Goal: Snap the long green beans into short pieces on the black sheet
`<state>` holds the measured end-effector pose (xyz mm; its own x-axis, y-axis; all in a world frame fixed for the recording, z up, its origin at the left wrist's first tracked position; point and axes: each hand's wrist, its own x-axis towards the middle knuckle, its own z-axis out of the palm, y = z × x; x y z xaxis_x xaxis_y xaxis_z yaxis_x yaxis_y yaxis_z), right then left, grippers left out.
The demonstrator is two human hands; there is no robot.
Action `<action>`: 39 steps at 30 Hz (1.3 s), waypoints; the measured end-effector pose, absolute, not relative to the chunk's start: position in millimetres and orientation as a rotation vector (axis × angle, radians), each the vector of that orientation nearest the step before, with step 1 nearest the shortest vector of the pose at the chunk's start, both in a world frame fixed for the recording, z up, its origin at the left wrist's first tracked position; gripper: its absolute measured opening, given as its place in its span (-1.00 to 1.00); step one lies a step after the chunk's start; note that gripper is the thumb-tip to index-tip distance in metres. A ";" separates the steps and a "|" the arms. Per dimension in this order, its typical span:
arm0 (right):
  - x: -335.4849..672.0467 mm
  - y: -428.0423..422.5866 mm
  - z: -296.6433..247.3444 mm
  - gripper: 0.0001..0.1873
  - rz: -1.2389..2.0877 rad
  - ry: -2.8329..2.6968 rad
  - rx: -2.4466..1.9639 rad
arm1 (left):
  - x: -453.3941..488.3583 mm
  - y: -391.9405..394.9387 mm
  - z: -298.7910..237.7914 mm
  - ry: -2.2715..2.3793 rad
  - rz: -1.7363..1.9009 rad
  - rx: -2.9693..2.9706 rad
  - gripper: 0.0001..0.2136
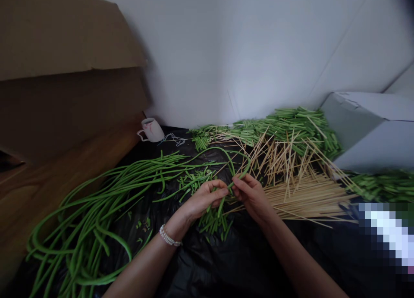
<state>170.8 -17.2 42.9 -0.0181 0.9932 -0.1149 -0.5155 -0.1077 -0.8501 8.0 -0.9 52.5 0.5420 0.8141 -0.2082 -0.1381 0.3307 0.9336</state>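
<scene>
Seemingly a home room. Beside the handled mug [153,130] are a white wall [194,73] and wood-grained surface [80,166].

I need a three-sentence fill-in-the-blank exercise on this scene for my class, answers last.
1. The beaded bracelet circles the person's ____ wrist.
2. The strands held by the left hand and right hand are coloured ____.
3. In the picture, the tan sticks lie to the ____ of the mug.

Missing words: left; green; right.
</scene>
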 end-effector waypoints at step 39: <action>161.0 -20.4 32.4 -0.73 1.509 -0.818 -0.888 | 12.6 6.6 35.3 0.822 1.131 1.019 -0.64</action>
